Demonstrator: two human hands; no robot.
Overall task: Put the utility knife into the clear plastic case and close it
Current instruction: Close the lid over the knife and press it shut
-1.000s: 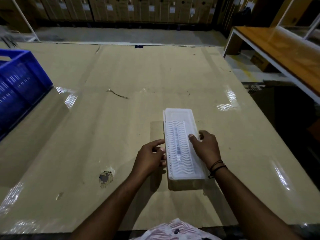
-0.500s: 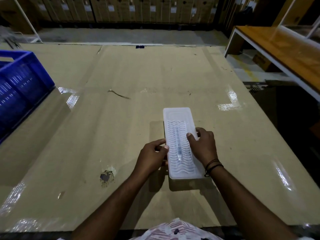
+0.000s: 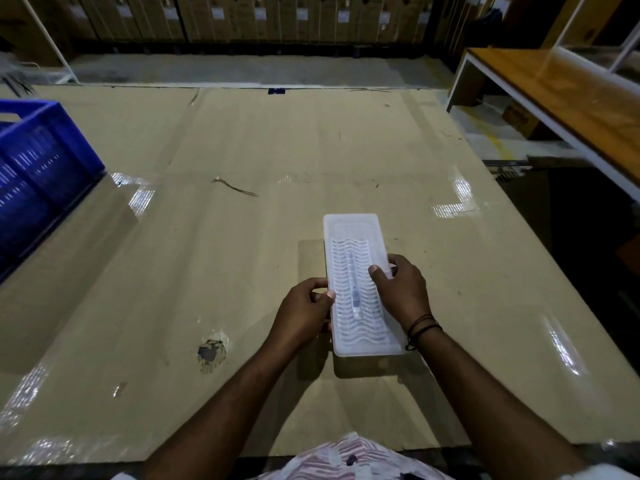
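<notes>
Tan cardboard-covered table [image 3: 242,271], closed clear ribbed plastic case [image 3: 356,289] holding utility knife [image 3: 353,289], left hand [image 3: 301,317] and right hand [image 3: 401,289] fingers clamped on its sides.

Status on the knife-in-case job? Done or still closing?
Done: the utility knife lies inside the clear plastic case, seen through the ribbed lid lying over it. In hand: the left hand grips the case's left edge, the right hand presses its right side, thumb on the lid. Left: confirming the lid has latched; the view cannot show it.
</notes>
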